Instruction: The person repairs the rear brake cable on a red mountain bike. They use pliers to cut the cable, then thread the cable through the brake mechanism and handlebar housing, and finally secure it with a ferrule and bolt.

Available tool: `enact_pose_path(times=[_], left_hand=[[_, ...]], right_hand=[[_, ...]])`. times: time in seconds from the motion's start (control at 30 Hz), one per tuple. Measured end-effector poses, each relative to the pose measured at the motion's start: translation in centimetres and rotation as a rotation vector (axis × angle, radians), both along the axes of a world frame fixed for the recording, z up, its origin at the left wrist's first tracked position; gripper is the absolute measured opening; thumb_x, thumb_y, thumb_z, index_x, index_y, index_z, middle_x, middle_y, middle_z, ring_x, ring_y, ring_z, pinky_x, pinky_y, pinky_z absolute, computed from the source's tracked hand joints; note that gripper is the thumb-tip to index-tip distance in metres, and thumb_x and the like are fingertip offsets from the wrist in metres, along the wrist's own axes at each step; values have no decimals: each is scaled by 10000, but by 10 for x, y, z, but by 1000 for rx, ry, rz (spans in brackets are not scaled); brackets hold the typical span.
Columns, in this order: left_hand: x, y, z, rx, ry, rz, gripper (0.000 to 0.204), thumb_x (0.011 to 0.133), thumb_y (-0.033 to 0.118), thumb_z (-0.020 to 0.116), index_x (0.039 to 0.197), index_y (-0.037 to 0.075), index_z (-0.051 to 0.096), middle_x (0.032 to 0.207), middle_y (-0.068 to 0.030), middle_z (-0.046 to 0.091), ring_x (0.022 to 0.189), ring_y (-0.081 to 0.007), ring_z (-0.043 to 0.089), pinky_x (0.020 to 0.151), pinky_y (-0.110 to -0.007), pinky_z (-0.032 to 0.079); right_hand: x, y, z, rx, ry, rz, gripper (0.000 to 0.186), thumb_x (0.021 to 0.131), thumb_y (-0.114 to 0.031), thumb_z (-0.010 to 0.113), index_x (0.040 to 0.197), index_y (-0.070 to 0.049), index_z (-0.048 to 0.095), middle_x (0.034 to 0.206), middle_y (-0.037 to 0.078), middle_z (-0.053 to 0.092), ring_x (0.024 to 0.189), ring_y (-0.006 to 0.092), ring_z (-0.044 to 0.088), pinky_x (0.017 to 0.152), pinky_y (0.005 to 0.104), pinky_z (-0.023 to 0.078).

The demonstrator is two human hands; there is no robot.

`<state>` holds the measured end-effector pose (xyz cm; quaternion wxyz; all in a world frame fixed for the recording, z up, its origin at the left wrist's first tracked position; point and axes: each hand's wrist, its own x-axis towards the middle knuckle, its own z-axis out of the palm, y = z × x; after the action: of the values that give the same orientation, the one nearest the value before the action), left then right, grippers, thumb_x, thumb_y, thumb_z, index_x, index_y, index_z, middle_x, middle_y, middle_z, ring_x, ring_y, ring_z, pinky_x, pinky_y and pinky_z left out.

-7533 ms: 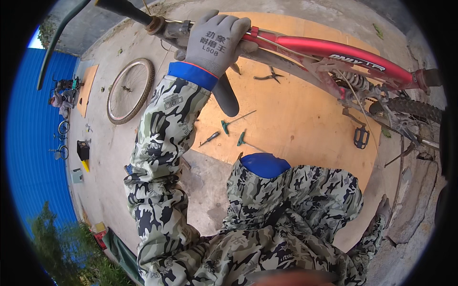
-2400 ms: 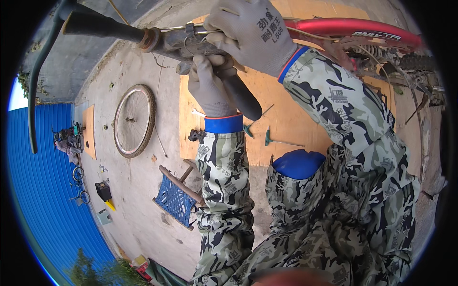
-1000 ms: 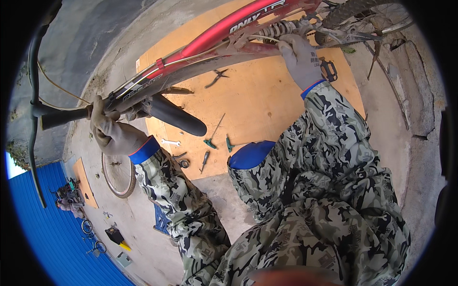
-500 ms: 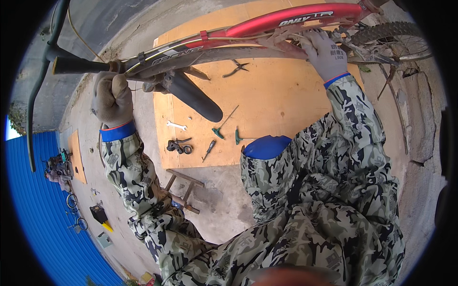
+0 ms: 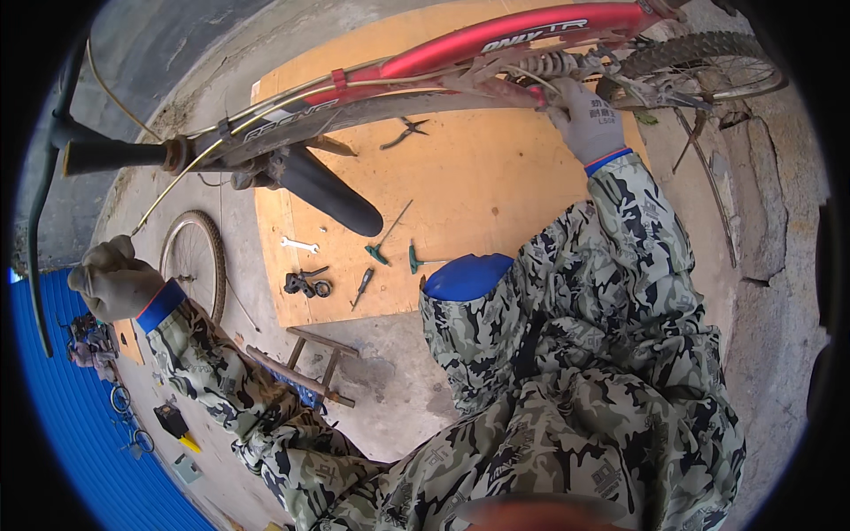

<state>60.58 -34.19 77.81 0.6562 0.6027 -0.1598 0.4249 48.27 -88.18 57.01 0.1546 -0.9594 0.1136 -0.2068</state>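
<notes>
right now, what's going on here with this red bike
The person's gloved left hand holds a yellowish cable out to the left, away from the red bicycle frame. The gloved right hand is by the coil-spring rear shock, where a cable also runs; its exact grip is hidden. Pliers, an open-ended wrench, a screwdriver and two green T-handle tools lie on the plywood sheet below.
</notes>
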Motion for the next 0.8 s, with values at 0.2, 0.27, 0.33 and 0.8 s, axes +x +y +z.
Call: enact_pose_path(times=[0.2,0.27,0.33,0.8], left_hand=[[-23,-18,1,241,-163,346,592,1050,410,604,595,52,478,552,-64,417,491,-189,429,480,-332,427],[-22,-23,13,180,-120,333,531,1056,303,575,592,86,435,585,-54,421,493,-172,389,466,-318,369],[-15,-25,18,137,-53,316,494,1050,296,583,625,86,445,617,-59,439,526,-183,408,494,-330,383],[-31,15,-11,-24,130,345,257,1007,248,639,852,83,517,840,-92,564,760,-253,543,692,-411,476]], right_hand=[[-77,-95,-63,680,291,-72,276,997,-323,632,1065,-59,677,780,60,635,680,154,598,663,320,494],[-97,-110,-52,686,275,-63,301,1003,-330,629,1096,-49,682,778,73,640,687,178,603,674,338,494],[-110,-119,-32,510,217,-31,322,1004,-337,628,1110,-37,677,796,95,655,717,211,614,696,354,496],[8,-15,49,-127,207,129,317,1033,-284,549,1276,-96,627,1109,184,671,1060,360,674,884,461,553]])
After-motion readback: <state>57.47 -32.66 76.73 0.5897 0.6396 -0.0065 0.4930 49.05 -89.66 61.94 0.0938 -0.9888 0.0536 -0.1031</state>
